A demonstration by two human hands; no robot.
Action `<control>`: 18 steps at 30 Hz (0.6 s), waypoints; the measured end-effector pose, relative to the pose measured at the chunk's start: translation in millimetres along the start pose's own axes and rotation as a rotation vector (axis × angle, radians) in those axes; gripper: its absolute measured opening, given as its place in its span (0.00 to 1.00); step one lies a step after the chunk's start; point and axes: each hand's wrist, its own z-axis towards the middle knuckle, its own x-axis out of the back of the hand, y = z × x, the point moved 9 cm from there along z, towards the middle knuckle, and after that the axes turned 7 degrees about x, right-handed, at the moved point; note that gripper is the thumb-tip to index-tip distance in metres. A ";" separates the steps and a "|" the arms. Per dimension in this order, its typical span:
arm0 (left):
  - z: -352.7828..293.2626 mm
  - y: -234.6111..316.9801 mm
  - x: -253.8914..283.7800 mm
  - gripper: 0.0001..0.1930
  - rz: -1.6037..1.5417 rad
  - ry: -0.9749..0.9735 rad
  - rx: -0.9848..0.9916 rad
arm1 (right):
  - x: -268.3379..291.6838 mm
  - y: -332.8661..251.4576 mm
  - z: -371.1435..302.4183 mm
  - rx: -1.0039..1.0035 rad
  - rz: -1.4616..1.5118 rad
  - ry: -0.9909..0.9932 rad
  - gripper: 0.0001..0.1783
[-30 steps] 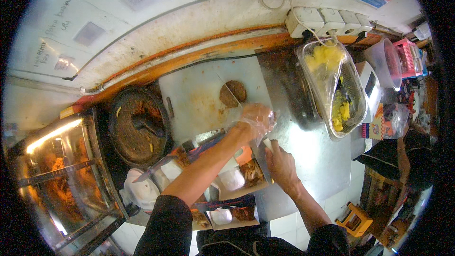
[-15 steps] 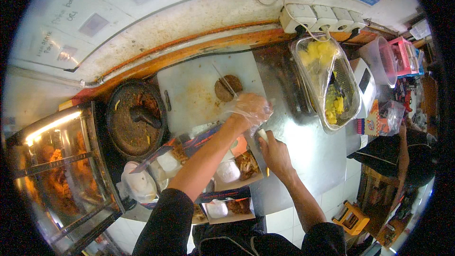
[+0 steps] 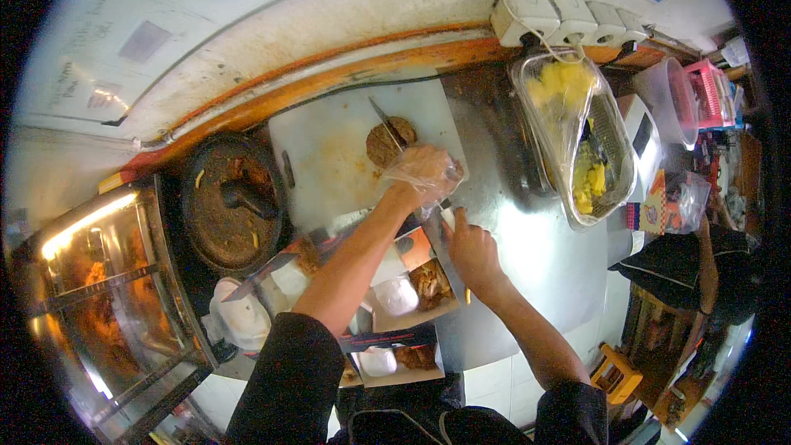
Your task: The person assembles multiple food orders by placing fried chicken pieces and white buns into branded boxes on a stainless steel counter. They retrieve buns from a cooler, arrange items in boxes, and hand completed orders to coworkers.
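A round brown patty (image 3: 384,147) lies on the white cutting board (image 3: 321,128). Across it slants a long knife (image 3: 385,121), its tip pointing away from me. My right hand (image 3: 478,259) is closed around the knife's white handle. In a clear plastic glove, my left hand (image 3: 424,171) is curled over the middle of the blade at the patty's near right edge. Its fingertips and what they grip are hidden. Just below my left forearm sit open printed boxes (image 3: 412,317) holding white wrapped portions (image 3: 396,297) and browned pieces of food (image 3: 431,282).
A dark stone mortar (image 3: 222,239) with a pestle (image 3: 247,198) stands left of the board, beside a lit glass display case (image 3: 99,280). To the right is a plastic-covered basket (image 3: 610,189) of yellow food. At far right a co-worker's arm (image 3: 704,268) shows.
The view has shifted a little. My hands and the knife have moved slightly forward over the patty, and more of the blade's flat side shows. Both hands keep their places on the knife.
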 end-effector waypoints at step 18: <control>-18.0 5.3 0.9 0.18 -0.096 0.253 0.163 | 38.8 15.8 -9.9 0.152 0.164 -0.086 0.21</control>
